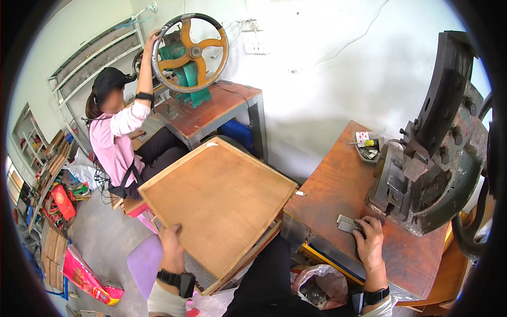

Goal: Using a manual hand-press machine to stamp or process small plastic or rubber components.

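Observation:
My left hand [171, 244] grips the near left edge of a shallow, square wooden tray [216, 185] with a thin raised rim; its thumb lies on top and the other fingers are mostly hidden. Under that tray, a patch of tightly packed small grey pieces [198, 272] shows beside my left wrist. On the reddish-brown workbench [322, 185], my right hand [369, 238] has its fingers bent and closed on a small block of ridged grey metal pieces [347, 224]. Just beyond it stands a heavy dark press [422, 169].
A person [124, 127] in pink sits at the far left, one hand on a large handwheel [193, 53]. A small container [368, 147] with a screwdriver sits at the bench's back. An open bag [319, 285] stands below the bench, and a purple stool [145, 264] is at left.

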